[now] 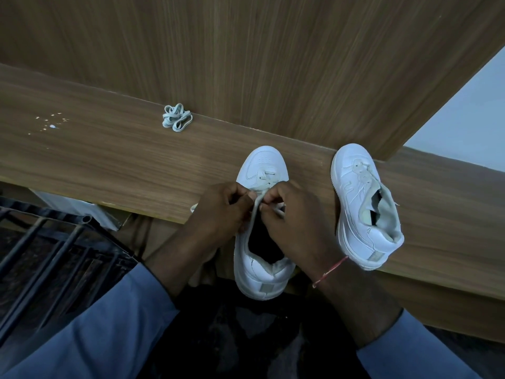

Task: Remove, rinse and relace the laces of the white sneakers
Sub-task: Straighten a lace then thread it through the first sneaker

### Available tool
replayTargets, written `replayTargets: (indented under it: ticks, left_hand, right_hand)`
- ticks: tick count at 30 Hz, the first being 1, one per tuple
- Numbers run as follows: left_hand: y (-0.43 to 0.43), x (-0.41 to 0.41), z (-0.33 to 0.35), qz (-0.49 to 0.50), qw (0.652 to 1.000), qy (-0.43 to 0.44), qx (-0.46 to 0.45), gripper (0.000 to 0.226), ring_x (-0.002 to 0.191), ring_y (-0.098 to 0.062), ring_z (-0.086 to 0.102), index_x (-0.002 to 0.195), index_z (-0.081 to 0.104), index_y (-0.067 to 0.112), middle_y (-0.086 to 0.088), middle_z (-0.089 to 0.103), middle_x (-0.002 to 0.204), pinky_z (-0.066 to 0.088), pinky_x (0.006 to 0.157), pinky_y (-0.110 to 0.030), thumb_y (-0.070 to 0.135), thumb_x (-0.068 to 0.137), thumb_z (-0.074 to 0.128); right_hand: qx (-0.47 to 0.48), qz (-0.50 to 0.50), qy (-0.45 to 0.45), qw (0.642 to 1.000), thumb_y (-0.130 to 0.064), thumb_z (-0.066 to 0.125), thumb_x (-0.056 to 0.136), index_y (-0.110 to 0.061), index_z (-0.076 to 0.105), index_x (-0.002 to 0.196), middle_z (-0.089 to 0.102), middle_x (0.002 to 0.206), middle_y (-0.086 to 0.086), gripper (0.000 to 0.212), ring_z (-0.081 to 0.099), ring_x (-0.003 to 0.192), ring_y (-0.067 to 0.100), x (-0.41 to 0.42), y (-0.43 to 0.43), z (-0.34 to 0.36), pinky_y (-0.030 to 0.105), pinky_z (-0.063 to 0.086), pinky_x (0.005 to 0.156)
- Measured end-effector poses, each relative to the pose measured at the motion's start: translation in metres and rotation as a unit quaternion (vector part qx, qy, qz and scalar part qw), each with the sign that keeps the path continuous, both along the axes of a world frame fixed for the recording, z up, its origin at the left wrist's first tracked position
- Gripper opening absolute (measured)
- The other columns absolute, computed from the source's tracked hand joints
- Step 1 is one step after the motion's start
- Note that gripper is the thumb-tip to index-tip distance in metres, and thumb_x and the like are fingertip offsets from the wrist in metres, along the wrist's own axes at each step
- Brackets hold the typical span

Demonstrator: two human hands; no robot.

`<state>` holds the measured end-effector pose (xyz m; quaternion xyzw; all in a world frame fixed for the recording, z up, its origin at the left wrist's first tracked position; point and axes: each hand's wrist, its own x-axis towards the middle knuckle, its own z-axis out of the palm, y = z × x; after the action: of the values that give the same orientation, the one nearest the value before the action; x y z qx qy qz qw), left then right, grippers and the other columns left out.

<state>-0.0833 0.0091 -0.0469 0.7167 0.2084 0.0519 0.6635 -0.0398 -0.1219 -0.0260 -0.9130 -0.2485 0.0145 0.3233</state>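
Note:
A white sneaker (262, 165) lies on the wooden ledge (114, 149), toe away from me, heel hanging over the near edge. My left hand (221, 209) and my right hand (289, 214) meet over its tongue, and each pinches part of its white lace (255, 212). Only the lowest eyelets near the toe show lace. A second white sneaker (363, 203) lies to the right, tilted on its side, with no lace visible in it. A loose bundled white lace (177, 120) rests further back on the ledge, against the upright panel.
An upright wooden panel (246, 64) rises behind the ledge. A black metal rack (54, 250) stands below at the left. Small white specks (52, 124) dot the ledge at the left. A pale wall (464, 127) shows at the right.

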Motion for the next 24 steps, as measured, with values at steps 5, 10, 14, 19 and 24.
replayTargets:
  ticks: [5, 10, 14, 19, 24]
  left_hand:
    - [0.014, -0.001, 0.024, 0.107, 0.985, -0.11, -0.073, 0.023, 0.081, -0.016, 0.07, 0.084, 0.058, 0.005, -0.005, 0.072, 0.082, 0.054, 0.078, -0.032, 0.02, 0.097, 0.046]
    - [0.028, -0.006, 0.04, 0.078, 0.95, -0.065, -0.294, 0.019, 0.042, -0.008, 0.046, 0.082, 0.049, 0.011, -0.004, 0.064, 0.068, 0.048, 0.048, -0.023, 0.008, 0.097, 0.038]
    - [0.016, -0.008, 0.023, -0.128, 0.966, 0.016, 0.223, 0.014, 0.047, -0.002, 0.052, 0.084, 0.057, 0.006, 0.001, 0.071, 0.073, 0.037, 0.047, -0.009, 0.008, 0.095, 0.05]
    - [0.021, 0.0, 0.019, -0.186, 0.92, 0.0, 0.346, 0.018, 0.058, -0.005, 0.052, 0.076, 0.057, 0.017, 0.005, 0.061, 0.067, 0.038, 0.056, -0.02, 0.016, 0.094, 0.055]
    - [0.018, -0.002, 0.01, -0.109, 0.917, -0.045, 0.382, 0.019, 0.066, -0.009, 0.054, 0.079, 0.066, 0.015, 0.006, 0.059, 0.07, 0.04, 0.06, -0.02, 0.017, 0.095, 0.055]
  right_hand:
    - [-0.013, 0.023, 0.033, 0.999, -0.016, 0.069, 0.079, -0.024, 0.044, 0.127, 0.043, 0.129, -0.003, 0.055, 0.06, 0.105, 0.02, -0.004, -0.004, 0.0, 0.045, 0.052, 0.087]
    - [-0.022, 0.002, 0.036, 0.999, -0.016, 0.066, 0.082, -0.02, 0.041, 0.137, 0.049, 0.133, 0.004, 0.061, 0.059, 0.11, 0.026, 0.001, -0.001, -0.004, 0.046, 0.05, 0.092]
    - [-0.016, -0.042, 0.049, 0.998, -0.021, 0.067, 0.081, -0.018, 0.047, 0.133, 0.06, 0.123, 0.006, 0.055, 0.062, 0.109, 0.027, 0.005, -0.001, -0.006, 0.045, 0.051, 0.093]
    - [-0.001, -0.056, 0.055, 0.997, -0.024, 0.068, 0.082, -0.018, 0.047, 0.133, 0.061, 0.123, 0.004, 0.055, 0.06, 0.112, 0.024, 0.005, 0.002, -0.011, 0.045, 0.049, 0.095]
    - [-0.01, -0.055, 0.035, 0.998, -0.022, 0.066, 0.083, -0.019, 0.048, 0.129, 0.059, 0.121, 0.005, 0.05, 0.057, 0.112, 0.025, 0.002, 0.005, -0.018, 0.045, 0.05, 0.092]
